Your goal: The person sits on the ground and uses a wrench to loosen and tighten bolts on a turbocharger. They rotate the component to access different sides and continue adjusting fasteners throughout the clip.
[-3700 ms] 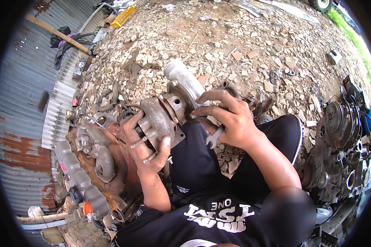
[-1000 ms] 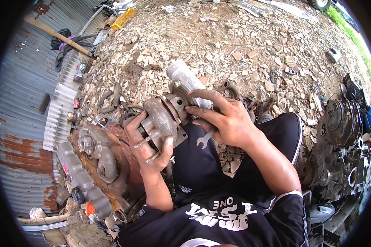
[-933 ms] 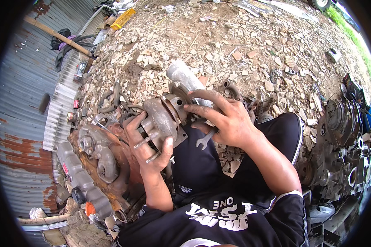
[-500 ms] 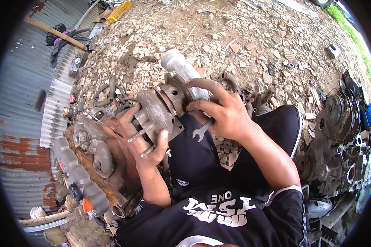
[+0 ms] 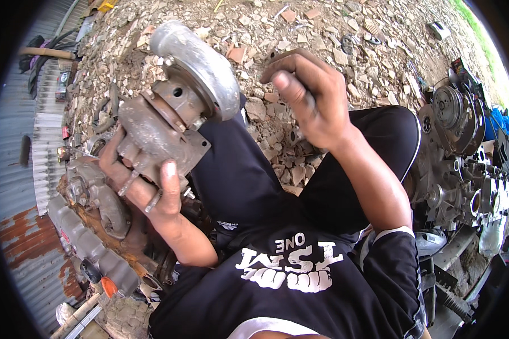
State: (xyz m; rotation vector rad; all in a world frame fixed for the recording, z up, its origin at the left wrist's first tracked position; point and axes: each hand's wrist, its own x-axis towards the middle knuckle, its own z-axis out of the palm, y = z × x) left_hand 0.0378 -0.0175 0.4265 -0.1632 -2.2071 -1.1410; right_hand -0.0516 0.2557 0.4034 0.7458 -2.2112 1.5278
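Note:
My left hand [image 5: 155,198] grips a turbocharger [image 5: 152,124] from below, thumb on the near side and fingers around its rusty brown housing. Its silver, snail-shaped compressor housing [image 5: 203,70] points up and away from me. Studs stick out beside the thumb, and a square flange with bolt holes faces my knee. To the right, apart from the turbocharger, my right hand [image 5: 316,101] is raised with fingers curled. A wrench appears to be in it, mostly hidden; only a blurred grey bit [image 5: 310,101] shows inside the curled fingers.
An engine with a grey valve cover [image 5: 90,246] lies at my left, by a corrugated metal wall [image 5: 11,186]. More engine parts [image 5: 458,181] are piled at my right. Broken stone and tile [image 5: 254,34] cover the ground ahead. My bent legs [image 5: 243,164] are beneath my hands.
My left hand has moved the turbocharger left and tilted it. My right hand has come off the silver housing and curled; the wrench's open jaw no longer shows below it. The view has shifted.

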